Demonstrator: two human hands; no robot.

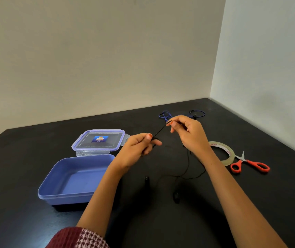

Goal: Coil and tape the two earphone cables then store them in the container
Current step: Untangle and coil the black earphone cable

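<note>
A black earphone cable (159,131) is stretched taut between my two hands above the dark table. My left hand (139,145) pinches one end, with cable looped around its fingers. My right hand (188,131) pinches the cable higher up, to the right. The rest of the black cable trails down onto the table, its earbuds (176,196) lying near me. A blue earphone cable (168,115) lies loose on the table behind my right hand. The open blue container (53,187) sits at the left, with nothing in it.
The container's clear lid (99,140) lies behind it. A roll of clear tape (230,154) and red-handled scissors (250,165) lie to the right of my right forearm. Walls meet at the table's far right corner.
</note>
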